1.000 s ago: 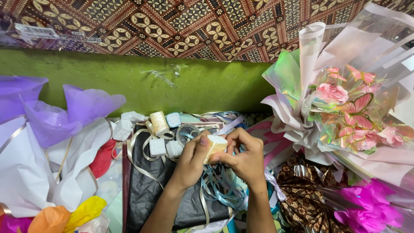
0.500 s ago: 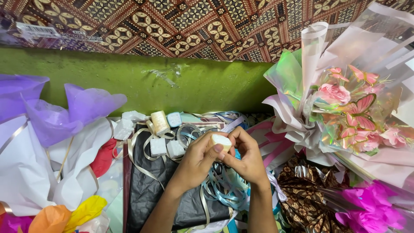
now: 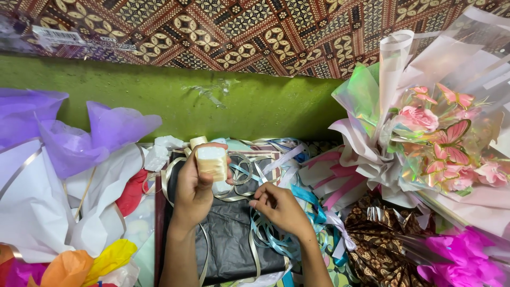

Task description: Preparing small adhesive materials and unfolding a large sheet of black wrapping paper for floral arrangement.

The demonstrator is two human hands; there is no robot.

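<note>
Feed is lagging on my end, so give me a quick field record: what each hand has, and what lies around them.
left hand: raised, holds a cream ribbon spool in its fingers
right hand: lower, fingertips pinching a loose ribbon strand over the ribbon tangle
under hands: black sheet
right side: wrapped bouquet with pink roses and butterflies
left side: purple tissue paper, white paper
behind: green wall

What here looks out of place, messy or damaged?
The ribbons lie loose and tangled over the black sheet, not wound up. The left hand holds a cream ribbon roll; the right hand pinches a strand. Nothing looks damaged.
</note>
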